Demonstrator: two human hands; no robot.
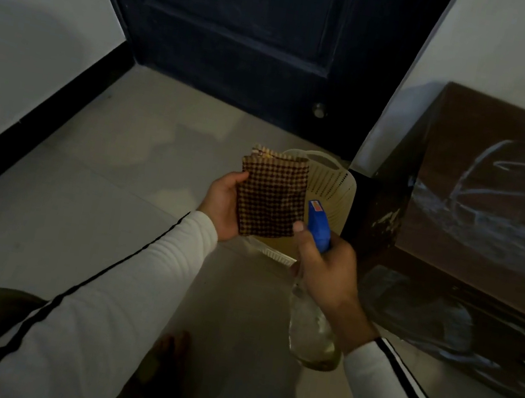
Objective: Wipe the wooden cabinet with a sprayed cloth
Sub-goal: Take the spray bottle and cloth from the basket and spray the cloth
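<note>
**Beside the wooden cabinet: cloth and spray bottle in hand**

Surroundings: we stand on a pale tiled floor (pixel 111 180) facing a dark panelled door (pixel 242 21). A small round metal knob (pixel 318 110) shows low at the foot of the door. The white wall on the left ends in a black skirting strip (pixel 32 132).

A cream perforated basket (pixel 330 182) lies on the floor between us and the door. The cloth and our right hand cover much of it, so we cannot tell its contents.

Task items: the wooden cabinet (pixel 496 203) stands at the right against the wall, well apart from the cloth. Its brown top carries whitish streaks.

Our left hand (pixel 223 204) grasps the checked brown cloth (pixel 272 197) by its left edge. The thumb lies on the front and the fingers are hidden behind. The cloth is folded flat and held upright over the basket.

Our right hand (pixel 328 272) is clenched round the neck of the spray bottle (pixel 311 332). The bottle's blue head (pixel 319 225) sits just beside the cloth's lower right corner, and its clear body hangs below the wrist.

Count:
- 1 cloth
- 1 spray bottle
- 1 basket
- 1 cabinet
- 1 door
- 2 hands in white sleeves with black stripes
- 1 bare foot (pixel 173 347) in view
</note>
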